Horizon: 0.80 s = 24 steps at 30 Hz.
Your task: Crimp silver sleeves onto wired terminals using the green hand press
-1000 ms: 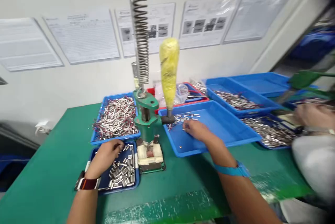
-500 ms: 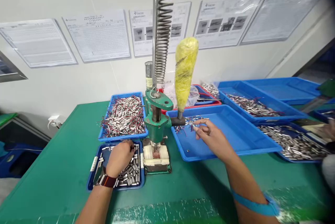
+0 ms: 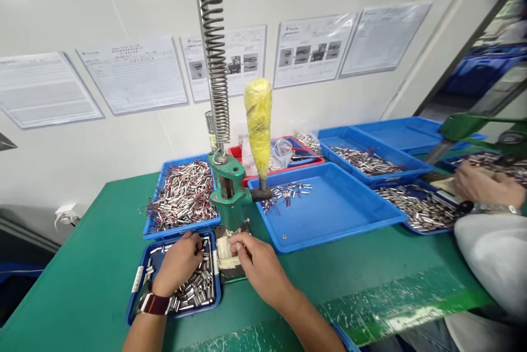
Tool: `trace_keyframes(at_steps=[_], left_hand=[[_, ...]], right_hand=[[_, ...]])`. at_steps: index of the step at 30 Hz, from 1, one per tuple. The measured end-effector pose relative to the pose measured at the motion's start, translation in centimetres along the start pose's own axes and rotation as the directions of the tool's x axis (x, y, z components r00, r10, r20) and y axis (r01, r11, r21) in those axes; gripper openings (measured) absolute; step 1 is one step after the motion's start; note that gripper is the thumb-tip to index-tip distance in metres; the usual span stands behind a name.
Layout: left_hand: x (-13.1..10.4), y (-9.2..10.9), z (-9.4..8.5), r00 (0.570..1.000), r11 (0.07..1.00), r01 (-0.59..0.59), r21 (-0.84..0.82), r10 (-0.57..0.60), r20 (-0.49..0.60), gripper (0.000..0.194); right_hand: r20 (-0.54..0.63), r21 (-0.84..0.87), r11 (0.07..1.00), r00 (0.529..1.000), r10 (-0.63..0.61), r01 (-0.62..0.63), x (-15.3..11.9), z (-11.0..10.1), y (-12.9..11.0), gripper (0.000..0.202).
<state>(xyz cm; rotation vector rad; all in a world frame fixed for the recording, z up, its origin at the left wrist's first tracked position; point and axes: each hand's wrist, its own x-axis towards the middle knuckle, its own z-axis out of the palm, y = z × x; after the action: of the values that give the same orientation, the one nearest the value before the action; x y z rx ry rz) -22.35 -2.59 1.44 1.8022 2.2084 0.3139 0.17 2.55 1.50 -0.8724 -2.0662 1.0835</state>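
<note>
Press (image 3: 230,206) mid-frame, right hand (image 3: 261,267) at its base, fingers curled; can't tell if holding anything. Left hand (image 3: 179,265) over metal tubes (image 3: 198,289) in small tray (image 3: 218,292), lower left; fingers bunched, grip contents hidden. Yellow handle (image 3: 258,121) upright, centre. Large tray (image 3: 333,206) right of centre, wired parts (image 3: 288,193) inside. Co-worker's hand (image 3: 488,184), far right.

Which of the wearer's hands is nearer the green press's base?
Right. The right hand is at the press base; the left hand is over the dark blue tray, left of the base.
</note>
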Motion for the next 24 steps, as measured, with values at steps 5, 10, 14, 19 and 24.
trace_keyframes(at_steps=[5,10,14,19,24], left_hand=[[-0.8,1.8,-1.8,0.993,0.629,-0.112,-0.769,0.103,-0.06,0.009],[0.2,5.4,-2.6,0.994,0.179,-0.099,-0.979,0.065,-0.088,0.024],[1.2,6.5,-2.1,0.995,0.047,-0.104,-0.993,-0.003,-0.104,0.027],[1.1,6.2,-0.6,0.996,0.041,-0.062,-0.997,-0.066,-0.065,0.023],[1.3,6.6,0.9,0.978,0.108,-0.163,-0.981,-0.112,-0.175,0.025]], right_hand=[[0.061,-0.163,0.987,0.998,0.021,-0.011,0.1,0.8,0.5,0.031],[0.133,-0.236,0.972,0.99,0.048,-0.016,0.5,0.7,0.5,0.034],[0.125,-0.219,0.976,0.992,0.029,-0.001,0.5,0.5,0.7,0.036],[0.104,-0.258,0.966,0.995,0.01,0.018,0.2,0.7,1.1,0.034],[0.119,-0.292,0.956,0.993,0.017,0.019,0.3,0.8,1.4,0.034]])
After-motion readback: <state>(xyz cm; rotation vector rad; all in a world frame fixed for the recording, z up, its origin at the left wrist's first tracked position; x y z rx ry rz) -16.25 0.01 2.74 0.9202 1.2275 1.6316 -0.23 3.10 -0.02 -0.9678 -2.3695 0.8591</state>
